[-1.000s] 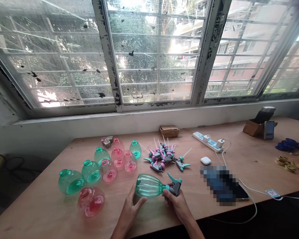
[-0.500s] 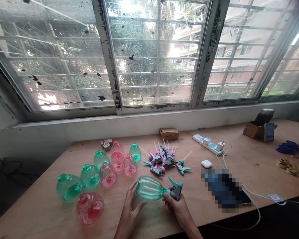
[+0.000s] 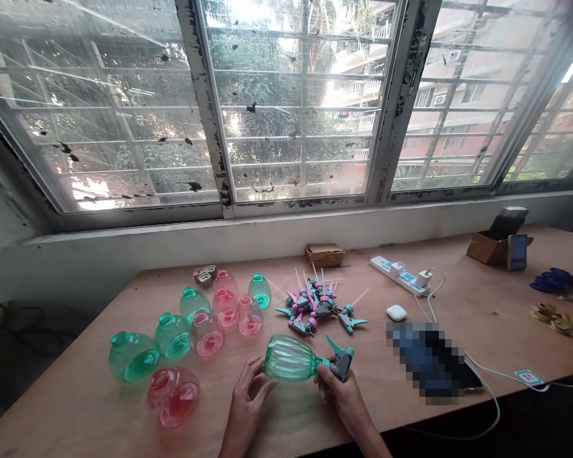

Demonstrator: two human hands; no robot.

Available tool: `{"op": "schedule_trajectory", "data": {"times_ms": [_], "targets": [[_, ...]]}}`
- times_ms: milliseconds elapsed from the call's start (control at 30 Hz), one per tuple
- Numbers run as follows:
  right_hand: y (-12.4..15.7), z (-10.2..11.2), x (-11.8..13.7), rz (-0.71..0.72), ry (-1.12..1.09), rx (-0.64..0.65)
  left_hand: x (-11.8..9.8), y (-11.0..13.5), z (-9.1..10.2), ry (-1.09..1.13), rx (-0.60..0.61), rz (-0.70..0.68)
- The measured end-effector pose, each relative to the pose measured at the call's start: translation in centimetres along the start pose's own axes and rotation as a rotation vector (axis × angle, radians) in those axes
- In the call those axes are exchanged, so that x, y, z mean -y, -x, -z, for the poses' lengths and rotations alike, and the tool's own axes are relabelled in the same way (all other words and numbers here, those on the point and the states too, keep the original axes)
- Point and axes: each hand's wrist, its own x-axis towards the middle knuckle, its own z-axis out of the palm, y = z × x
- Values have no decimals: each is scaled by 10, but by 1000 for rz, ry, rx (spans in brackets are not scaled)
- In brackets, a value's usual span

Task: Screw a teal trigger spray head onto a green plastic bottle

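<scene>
A clear green spray bottle lies sideways above the table's front part, its base to the left. A grey and green trigger sprayer head sits on its neck. My right hand is closed around the neck and collar, thumb on the near side. Beside the base, my left hand is loosely curved, with thumb and fingers apart; whether its fingertips touch the bottle I cannot tell. Left of my hands stand several open bottles, among them a pink bottle and a green bottle. Behind is a pile of sprayer heads.
On the right lie a blurred-out tablet-like device, a white earphone case and a power strip with cables. A cardboard box sits by the wall. Farther right are a phone and blue bundled items.
The bottle has shifted slightly right with my right hand. My left hand's fingers have drawn back from around the base. A hand at the far right edge has gone from view.
</scene>
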Motion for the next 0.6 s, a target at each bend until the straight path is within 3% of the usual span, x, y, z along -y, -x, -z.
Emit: {"op": "schedule_trajectory", "data": {"times_ms": [267,500,600], "targets": [[3,-4,6,21,93,61,12,0,-2,188,25,84],[1,-2,5,21,32,34,1,3,-1,38,-60,58],[1,-1,2,17,13,14,-3,4,0,57,-18,90]]}}
